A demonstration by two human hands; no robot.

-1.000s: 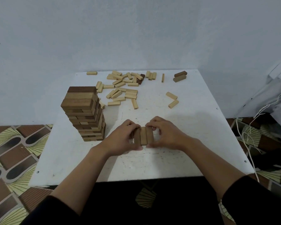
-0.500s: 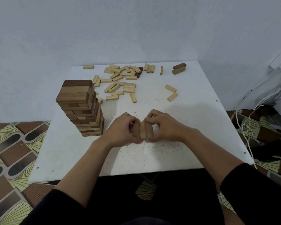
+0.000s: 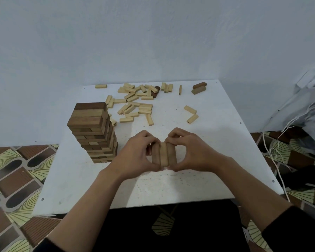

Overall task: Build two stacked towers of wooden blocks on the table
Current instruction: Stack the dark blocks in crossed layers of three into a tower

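left hand [image 3: 135,155] and right hand [image 3: 195,151] both curled, pinching row of three blocks [image 3: 164,154] from either side. row lies between hands, near middle of white table [image 3: 171,188]; whether it rests on table or is lifted, cannot tell. blocks touch side by side, long axes pointing away from person. tall tower [image 3: 94,131] stands left of row, nearer left hand, apart from it. next layer likely goes crosswise. loose pale blocks [image 3: 135,104] lie beyond hands toward far edge; dark pair [image 3: 199,87] far right, nearer right hand.

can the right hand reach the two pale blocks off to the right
Probably, once freed: nothing stands before the two pale blocks, but right hand and left hand both grip the three-block row.
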